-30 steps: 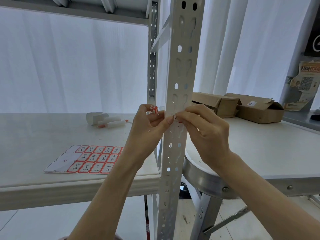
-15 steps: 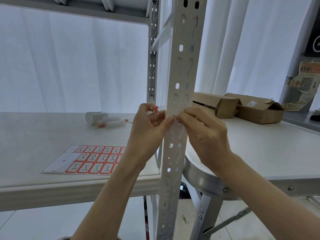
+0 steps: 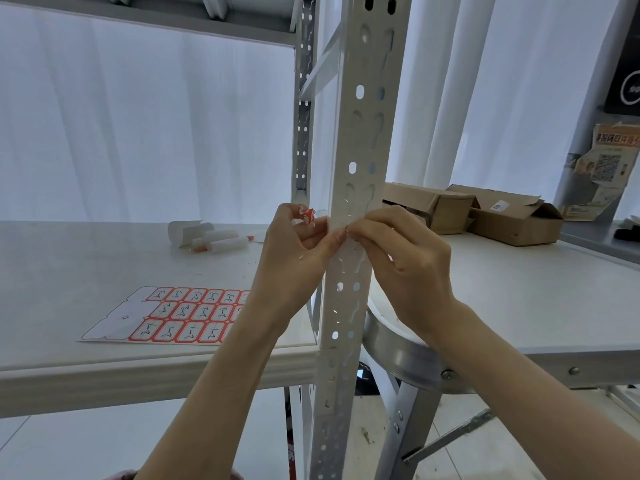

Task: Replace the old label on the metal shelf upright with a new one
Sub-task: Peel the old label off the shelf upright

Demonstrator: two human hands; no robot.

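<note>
Left hand [image 3: 294, 251] pinches crumpled old label scraps [image 3: 307, 215] clear of the upright [image 3: 349, 237] while right hand [image 3: 401, 258] fingertips pick residue there.

I see bright white curtains [image 3: 138, 133] behind, a white table [image 3: 519, 299] with cardboard boxes [image 3: 512, 216] right, pale tiled floor [image 3: 467, 459] below.

My left hand [image 3: 294, 251] covers the right end of the label sheet [image 3: 166, 315]. My fingertips [image 3: 341, 233] hide whatever sits on the upright [image 3: 349, 271] between them. The crumpled red scrap [image 3: 307, 215] is too small to read. The upright runs off the top and bottom edges.
</note>
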